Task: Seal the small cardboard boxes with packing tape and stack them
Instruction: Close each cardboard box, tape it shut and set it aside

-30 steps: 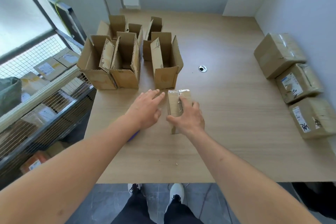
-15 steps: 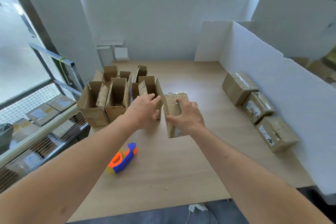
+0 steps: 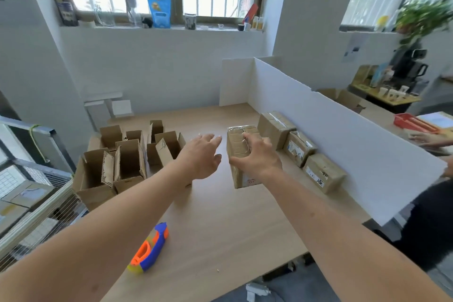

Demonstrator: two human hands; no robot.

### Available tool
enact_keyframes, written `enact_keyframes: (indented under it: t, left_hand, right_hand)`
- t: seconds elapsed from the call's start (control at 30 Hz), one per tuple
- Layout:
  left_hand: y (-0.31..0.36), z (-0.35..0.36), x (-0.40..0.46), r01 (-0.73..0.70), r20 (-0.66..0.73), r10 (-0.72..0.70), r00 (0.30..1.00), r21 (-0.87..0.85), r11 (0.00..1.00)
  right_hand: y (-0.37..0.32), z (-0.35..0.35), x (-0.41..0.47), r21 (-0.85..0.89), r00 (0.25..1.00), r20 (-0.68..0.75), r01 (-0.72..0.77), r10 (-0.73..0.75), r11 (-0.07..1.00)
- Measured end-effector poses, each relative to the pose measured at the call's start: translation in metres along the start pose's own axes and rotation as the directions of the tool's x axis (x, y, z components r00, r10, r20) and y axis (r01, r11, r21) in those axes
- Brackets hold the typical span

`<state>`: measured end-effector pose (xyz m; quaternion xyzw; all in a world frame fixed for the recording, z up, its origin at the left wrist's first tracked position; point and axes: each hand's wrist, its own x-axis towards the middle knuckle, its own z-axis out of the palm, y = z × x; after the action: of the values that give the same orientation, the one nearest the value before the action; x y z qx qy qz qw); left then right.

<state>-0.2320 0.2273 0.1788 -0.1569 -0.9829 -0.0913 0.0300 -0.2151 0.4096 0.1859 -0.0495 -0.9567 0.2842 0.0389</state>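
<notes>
1. Right hand [image 3: 257, 158] grips a taped box [image 3: 239, 154] above the table [image 3: 220, 216]
2. Left hand [image 3: 202, 154], fingers spread, holds nothing
3. Three sealed boxes [image 3: 297, 148] line the white partition [image 3: 343, 144]

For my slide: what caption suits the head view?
Right hand grips a taped box; left hand open beside it.

Brown taped box [image 3: 239, 154]; orange-blue tape dispenser [image 3: 149, 248]

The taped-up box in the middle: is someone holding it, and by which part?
Yes. The right hand grips the sealed box from above, fingers curled over its taped top and thumb on its left side. The left hand is open beside it, holding nothing.
</notes>
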Motion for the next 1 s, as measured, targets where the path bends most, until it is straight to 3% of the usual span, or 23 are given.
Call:
enact_keyframes:
  t: [0.3, 0.7, 1.0]
  left_hand:
    - [0.076, 0.004, 0.056, -0.081, 0.005, 0.081, 0.997, -0.021, 0.996]
    - [0.235, 0.062, 0.147, -0.064, -0.011, 0.063, 0.998, -0.04, 0.997]
    - [0.261, 0.093, 0.194, 0.015, 0.049, -0.014, 0.999, -0.017, 1.0]
  right_hand:
    - [0.067, -0.066, 0.015, 0.008, 0.996, -0.092, -0.022, 0.022, 1.0]
    - [0.223, -0.149, 0.076, -0.045, 1.0, 0.015, -0.019, 0.019, 0.999]
    - [0.28, -0.149, 0.123, 0.002, 0.993, 0.109, -0.035, 0.035, 0.999]
